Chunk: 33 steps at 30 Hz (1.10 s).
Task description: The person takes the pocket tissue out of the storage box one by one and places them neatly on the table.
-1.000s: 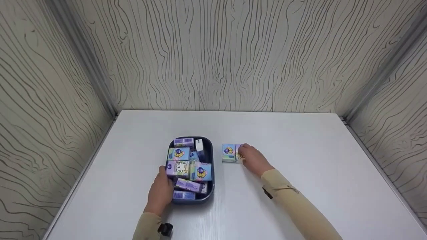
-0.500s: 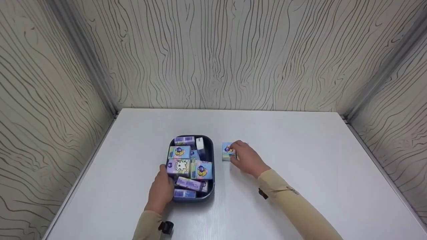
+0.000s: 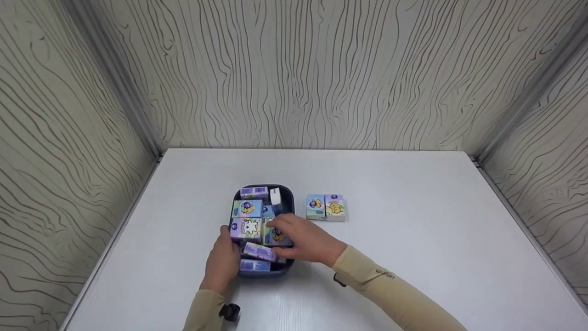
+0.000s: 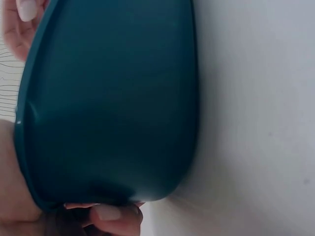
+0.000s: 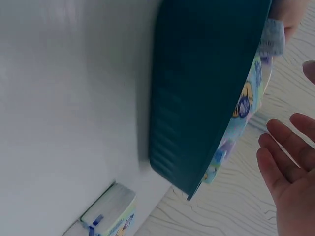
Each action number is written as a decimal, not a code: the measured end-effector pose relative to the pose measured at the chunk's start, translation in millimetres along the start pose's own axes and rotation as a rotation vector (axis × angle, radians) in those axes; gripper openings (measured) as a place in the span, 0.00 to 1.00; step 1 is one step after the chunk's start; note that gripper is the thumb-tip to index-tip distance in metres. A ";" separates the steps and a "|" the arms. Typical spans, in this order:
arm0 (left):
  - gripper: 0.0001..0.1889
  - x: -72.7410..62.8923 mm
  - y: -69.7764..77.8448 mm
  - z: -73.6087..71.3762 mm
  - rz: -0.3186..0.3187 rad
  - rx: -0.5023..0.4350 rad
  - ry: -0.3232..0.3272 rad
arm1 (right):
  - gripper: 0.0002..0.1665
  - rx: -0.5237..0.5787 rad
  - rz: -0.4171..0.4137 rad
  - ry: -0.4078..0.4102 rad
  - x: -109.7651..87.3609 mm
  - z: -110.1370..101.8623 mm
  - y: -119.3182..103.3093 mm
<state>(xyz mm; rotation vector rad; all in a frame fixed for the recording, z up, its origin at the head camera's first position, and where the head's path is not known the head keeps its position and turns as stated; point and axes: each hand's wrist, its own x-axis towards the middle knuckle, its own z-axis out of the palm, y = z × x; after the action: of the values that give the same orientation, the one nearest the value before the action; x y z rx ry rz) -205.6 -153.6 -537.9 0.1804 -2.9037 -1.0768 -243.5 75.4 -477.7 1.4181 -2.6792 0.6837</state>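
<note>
A dark teal plastic tub [image 3: 261,275] stands on the table, filled with small printed packs in blue and purple. My left hand [image 3: 221,262] grips the tub's left side at the rim; the left wrist view shows fingertips [image 4: 110,212] against its wall. Over the tub's right half reaches my right hand [image 3: 308,241], thumb and fingers spread above a blue pack [image 3: 277,235] with a yellow figure. In the right wrist view the fingers [image 5: 280,162] are apart, with nothing between them. Near them lies a purple pack [image 3: 259,251], on edge.
Right of the tub, a blue pack [image 3: 315,205] and a purple pack [image 3: 335,208] lie side by side on the white table [image 3: 413,220]. Wood-grain panels [image 3: 294,73] enclose the table at the back and both sides.
My right hand has let go of the purple pack beside the blue one and moved left over the tub. The left hand stays at the tub's side.
</note>
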 end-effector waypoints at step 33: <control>0.24 -0.5 1.5 -0.5 -0.019 0.005 -0.017 | 0.18 0.151 0.097 -0.039 -2.0 24.9 -20.5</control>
<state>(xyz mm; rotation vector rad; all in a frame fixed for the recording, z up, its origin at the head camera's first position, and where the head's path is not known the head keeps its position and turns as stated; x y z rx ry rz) -205.2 -152.7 -536.5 0.2009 -2.9264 -1.0790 -221.8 57.1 -493.2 1.3525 -2.7951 0.8927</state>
